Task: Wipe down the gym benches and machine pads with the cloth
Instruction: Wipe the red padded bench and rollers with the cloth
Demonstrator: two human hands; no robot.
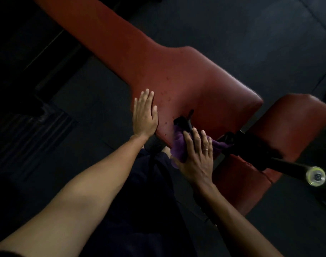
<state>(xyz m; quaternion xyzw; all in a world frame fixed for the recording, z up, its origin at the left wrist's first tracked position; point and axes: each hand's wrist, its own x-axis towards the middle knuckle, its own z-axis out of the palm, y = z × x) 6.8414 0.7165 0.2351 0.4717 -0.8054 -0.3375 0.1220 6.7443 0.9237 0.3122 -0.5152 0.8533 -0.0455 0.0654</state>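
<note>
A red padded bench back (177, 76) runs from the top left down to the middle of the view. My left hand (144, 115) lies flat on its near left edge, fingers straight. My right hand (197, 153) presses a purple cloth (179, 145) against the pad's near corner with straight fingers. The cloth shows under and around the fingers. A second red seat pad (288, 127) sits to the right, beyond a narrow gap.
A black lever (184, 121) sticks up just above my right fingers. A black frame bar (269, 156) crosses the gap and ends in a pale wheel (315, 176). Dark rubber floor (251, 34) surrounds the bench. My dark trousers (149, 201) fill the space below.
</note>
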